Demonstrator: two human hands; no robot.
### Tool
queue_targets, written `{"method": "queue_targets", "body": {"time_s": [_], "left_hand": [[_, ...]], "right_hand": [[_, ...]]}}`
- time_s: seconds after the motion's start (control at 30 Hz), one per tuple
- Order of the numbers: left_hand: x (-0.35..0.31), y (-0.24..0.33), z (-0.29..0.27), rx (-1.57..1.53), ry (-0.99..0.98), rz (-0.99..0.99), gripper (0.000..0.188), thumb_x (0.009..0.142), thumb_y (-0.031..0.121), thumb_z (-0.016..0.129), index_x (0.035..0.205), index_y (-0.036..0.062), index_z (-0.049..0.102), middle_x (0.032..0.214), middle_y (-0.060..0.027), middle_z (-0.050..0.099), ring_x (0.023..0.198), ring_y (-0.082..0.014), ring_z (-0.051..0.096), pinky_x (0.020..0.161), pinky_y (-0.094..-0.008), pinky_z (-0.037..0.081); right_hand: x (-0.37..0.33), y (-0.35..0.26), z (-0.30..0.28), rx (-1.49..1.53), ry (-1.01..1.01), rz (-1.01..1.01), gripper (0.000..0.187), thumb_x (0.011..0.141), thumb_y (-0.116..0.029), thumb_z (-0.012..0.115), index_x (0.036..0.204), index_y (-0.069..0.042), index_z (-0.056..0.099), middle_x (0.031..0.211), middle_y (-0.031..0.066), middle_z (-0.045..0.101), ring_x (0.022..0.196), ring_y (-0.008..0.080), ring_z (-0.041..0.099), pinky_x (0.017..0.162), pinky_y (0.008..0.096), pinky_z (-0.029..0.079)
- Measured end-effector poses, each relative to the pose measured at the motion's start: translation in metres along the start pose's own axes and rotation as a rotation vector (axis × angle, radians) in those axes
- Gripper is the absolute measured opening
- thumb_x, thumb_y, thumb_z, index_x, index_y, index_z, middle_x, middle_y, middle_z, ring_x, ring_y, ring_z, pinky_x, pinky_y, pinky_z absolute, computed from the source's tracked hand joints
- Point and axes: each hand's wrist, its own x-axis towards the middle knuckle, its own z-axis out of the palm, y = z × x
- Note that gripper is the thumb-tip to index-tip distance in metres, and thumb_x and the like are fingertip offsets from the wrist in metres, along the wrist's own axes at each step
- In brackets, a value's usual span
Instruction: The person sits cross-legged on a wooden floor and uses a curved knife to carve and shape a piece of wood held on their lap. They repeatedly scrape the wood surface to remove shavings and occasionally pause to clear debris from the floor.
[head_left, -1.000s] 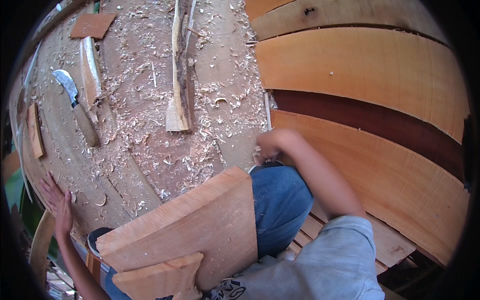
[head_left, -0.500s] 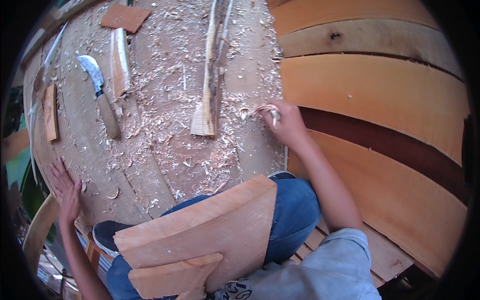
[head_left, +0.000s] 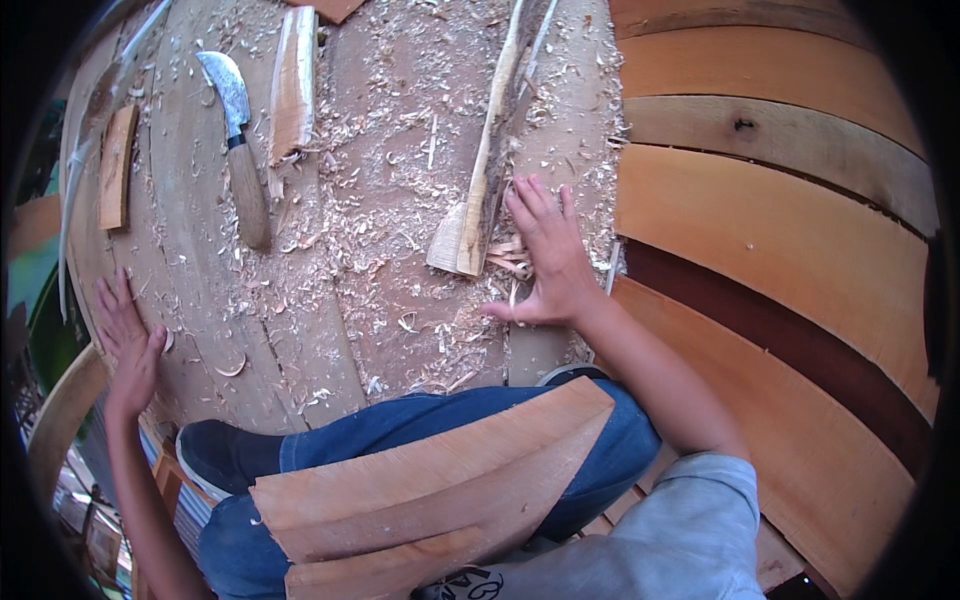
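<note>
My left hand [head_left: 130,350] rests on the plank surface [head_left: 215,300] near its left edge, fingers stretched out and nothing held. My right hand [head_left: 555,262] is open with its fingers spread, low over the planks on the right. Curled wood shavings [head_left: 508,257] lie beside its palm, next to the cut end of a long split length of wood [head_left: 492,165]. Across my lap lies a thick, angled block of pale wood [head_left: 430,470], touched by neither hand.
A curved-blade knife with a wooden handle [head_left: 248,195] lies at the left, blade pointing away. Near it are a short slat [head_left: 117,168] and a split wood piece [head_left: 294,90]. Shavings litter the surface. Orange-brown boards [head_left: 760,200] with a dark gap run along the right.
My right hand has opened and let go of the curled shavings, which now lie beside the long wood. My left hand stays on the planks. The view has shifted slightly.
</note>
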Motion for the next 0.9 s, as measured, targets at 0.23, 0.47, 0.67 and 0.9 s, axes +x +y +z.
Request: {"method": "queue_targets", "body": {"time_s": [0.23,0.47,0.67,0.9], "left_hand": [[-0.002,0.004,-0.002,-0.002,-0.001,0.007,0.087,0.088,0.053,0.047,0.155,0.0249,-0.001,0.160,-0.0139,-0.017,0.147,-0.0326,-0.015,0.110,-0.0594,-0.011],[-0.002,0.006,-0.003,0.003,0.008,0.024,0.090,0.086,0.053,0.049,0.155,0.0241,-0.001,0.160,-0.0140,-0.016,0.147,-0.0330,-0.014,0.110,-0.0594,-0.011],[-0.003,0.006,-0.004,-0.007,-0.003,0.018,0.091,0.085,0.055,0.049,0.155,0.0231,0.000,0.160,-0.0148,-0.015,0.147,-0.0327,-0.014,0.110,-0.0583,-0.012],[-0.002,0.005,-0.004,-0.016,0.001,0.027,0.092,0.085,0.059,0.048,0.155,0.0219,0.001,0.160,-0.0163,-0.013,0.147,-0.0319,-0.016,0.111,-0.0562,-0.012]], "right_hand": [[-0.006,-0.022,0.007,-0.112,-0.101,-0.016,0.122,0.057,-0.080,0.065,0.143,0.001,0.035,0.147,0.0255,0.034,0.141,0.0404,0.025,0.109,0.0693,0.009],[-0.016,-0.021,0.026,-0.178,-0.056,-0.161,0.083,0.074,-0.070,0.061,0.135,-0.014,0.050,0.144,0.0220,0.038,0.140,0.0384,0.028,0.108,0.0699,0.012],[-0.001,-0.003,0.022,-0.242,0.069,-0.367,0.026,0.076,-0.028,0.065,0.097,-0.014,0.063,0.105,0.0091,0.057,0.101,0.0243,0.055,0.083,0.0426,0.043],[0.026,0.007,0.006,-0.264,0.065,-0.422,0.015,0.063,-0.014,0.058,0.070,-0.011,0.046,0.069,0.0037,0.043,0.063,0.0191,0.049,0.052,0.0307,0.042]]}}
